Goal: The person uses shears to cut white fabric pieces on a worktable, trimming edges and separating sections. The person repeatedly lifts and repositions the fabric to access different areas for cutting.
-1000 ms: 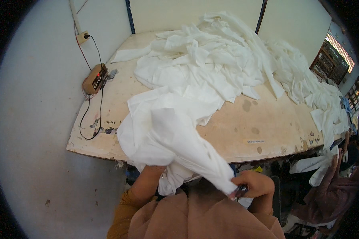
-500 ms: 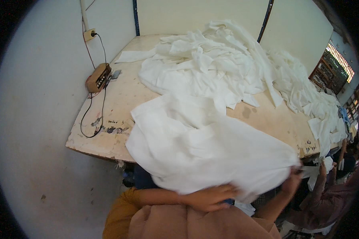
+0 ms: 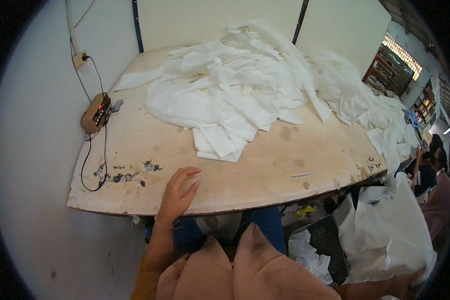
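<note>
My left hand (image 3: pixel 180 194) is over the near part of the table with its fingers apart and nothing in it. A folded end of the big heap of white cloth (image 3: pixel 220 107) lies just beyond its fingertips. At the lower right, my right forearm (image 3: pixel 380 288) reaches out beside a large loose white cloth (image 3: pixel 385 240). This cloth partly covers that arm, and the fingers of my right hand are hidden by it and by blur. The cloth hangs in folds next to a dark plastic basket (image 3: pixel 329 245) with white pieces in it.
The wooden table (image 3: pixel 265 170) has a worn, stained top. A brown box with a red light (image 3: pixel 95 114) and a looping black cable stands at its left, by the wall. More white cloth (image 3: pixel 355 95) trails along the right side, where a co-worker (image 3: pixel 437 200) sits.
The large white cloth has gone from the table's front to the lower right, beside the basket. My left hand has come off it and moved left over the table. The view has shifted.
</note>
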`<act>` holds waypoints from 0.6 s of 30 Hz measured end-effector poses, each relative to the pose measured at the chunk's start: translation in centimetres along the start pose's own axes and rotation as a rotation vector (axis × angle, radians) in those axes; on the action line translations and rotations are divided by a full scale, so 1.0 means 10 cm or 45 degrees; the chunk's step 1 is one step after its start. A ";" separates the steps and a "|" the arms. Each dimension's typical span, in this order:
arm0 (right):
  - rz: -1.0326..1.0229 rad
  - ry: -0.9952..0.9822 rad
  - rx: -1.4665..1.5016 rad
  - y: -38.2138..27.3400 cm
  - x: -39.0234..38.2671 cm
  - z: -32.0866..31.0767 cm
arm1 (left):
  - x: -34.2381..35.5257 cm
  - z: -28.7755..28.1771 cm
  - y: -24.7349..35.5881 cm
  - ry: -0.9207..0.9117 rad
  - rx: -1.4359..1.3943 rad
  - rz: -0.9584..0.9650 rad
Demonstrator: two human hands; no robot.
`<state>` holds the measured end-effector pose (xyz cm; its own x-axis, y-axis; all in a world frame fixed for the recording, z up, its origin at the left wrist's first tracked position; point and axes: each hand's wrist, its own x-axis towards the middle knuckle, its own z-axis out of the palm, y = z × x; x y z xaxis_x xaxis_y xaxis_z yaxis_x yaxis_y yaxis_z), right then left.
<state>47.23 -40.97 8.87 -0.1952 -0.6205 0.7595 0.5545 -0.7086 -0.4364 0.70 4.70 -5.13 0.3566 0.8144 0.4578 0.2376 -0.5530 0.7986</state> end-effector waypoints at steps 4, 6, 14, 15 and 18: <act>-0.612 -0.591 -0.398 0.42 0.00 0.43 | -0.09 -0.02 -0.11 0.014 -0.020 -0.037; -0.287 -1.016 -0.866 0.11 -0.40 0.41 | -0.12 -0.05 -0.11 0.033 -0.030 -0.048; -0.073 -1.785 0.477 -0.66 -1.72 0.73 | -0.11 0.02 -0.10 0.067 0.127 0.026; 0.058 -2.029 0.733 -1.20 -1.93 0.75 | -0.13 0.02 -0.10 0.089 0.100 -0.055; 0.399 -2.571 1.536 -2.58 -2.67 0.64 | -0.16 0.07 -0.16 0.142 0.005 -0.187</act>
<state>43.30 -4.00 2.96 0.2643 0.8696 0.4170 0.5842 0.1997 -0.7867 0.37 4.13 -7.38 0.2153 0.9009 0.3768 0.2834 -0.4269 0.8587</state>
